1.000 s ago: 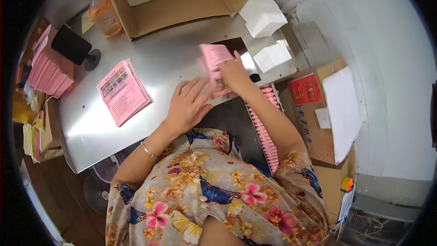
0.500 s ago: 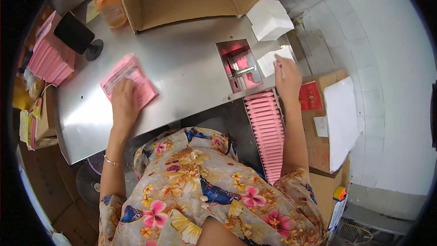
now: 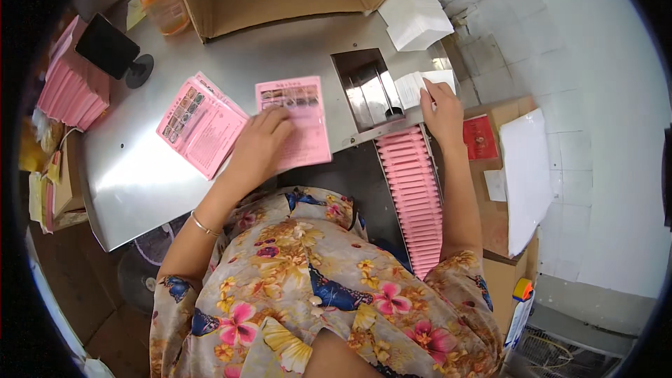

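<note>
Pressing flat with spread fingers, left hand (image 3: 260,147) on a pink printed sheet (image 3: 297,122) lying on the steel table (image 3: 133,182), just right of a fanned pile of like pink sheets (image 3: 201,126). Reaching out to the far right, right hand (image 3: 442,106) with fingertips closing on the small stack of white slips (image 3: 420,87) beside the recessed metal slot (image 3: 367,87); whether pinching one slip or merely touching cannot be told from this angle.

To do this well: keep the palm light on the pink sheet so it slides rather than creases, and lift a single white slip by its corner (thumb under, forefinger on top) so two do not come away together. Square the slip to the sheet before folding or feeding toward the slot.

Pink sheet: thin paper, upright rectangle, a band of small pictures along the top edge and fine print below, lying flat near the table's front edge. Below the slot, a long row of folded pink pieces (image 3: 416,196) stacked on edge in a chute.
</note>
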A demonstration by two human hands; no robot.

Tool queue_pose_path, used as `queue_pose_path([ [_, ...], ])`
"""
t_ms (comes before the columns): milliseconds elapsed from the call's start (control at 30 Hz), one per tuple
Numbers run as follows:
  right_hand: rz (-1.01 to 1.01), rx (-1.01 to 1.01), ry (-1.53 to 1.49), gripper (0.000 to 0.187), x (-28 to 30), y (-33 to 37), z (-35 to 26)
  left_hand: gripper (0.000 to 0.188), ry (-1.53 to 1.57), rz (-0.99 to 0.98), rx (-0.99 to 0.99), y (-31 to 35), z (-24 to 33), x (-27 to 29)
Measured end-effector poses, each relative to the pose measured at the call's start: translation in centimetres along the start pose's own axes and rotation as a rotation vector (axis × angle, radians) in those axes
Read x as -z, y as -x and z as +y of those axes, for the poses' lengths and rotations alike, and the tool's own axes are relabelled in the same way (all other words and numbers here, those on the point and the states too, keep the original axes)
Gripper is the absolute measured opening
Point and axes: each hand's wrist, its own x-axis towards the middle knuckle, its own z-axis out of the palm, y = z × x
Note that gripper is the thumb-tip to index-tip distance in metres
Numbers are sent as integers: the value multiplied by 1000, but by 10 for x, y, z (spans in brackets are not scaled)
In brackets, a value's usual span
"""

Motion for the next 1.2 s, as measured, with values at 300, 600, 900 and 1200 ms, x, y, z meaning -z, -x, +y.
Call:
queue_pose_path([
  [300, 132, 196, 179, 39, -12, -4, 32, 60, -222, -68, 105, 12, 2, -7],
  [600, -94, 581, -169, 54, -53, 40, -80, 64, -169, -44, 35, -14, 3, -32],
  [900, -365, 361, 46, 37, -142, -31, -140, 95, -58, 46, 49, -30, 20, -32],
  [1200, -67, 534, -136, 25, -47, -2, -88, 69, -220, 56, 160, -19, -5, -25],
])
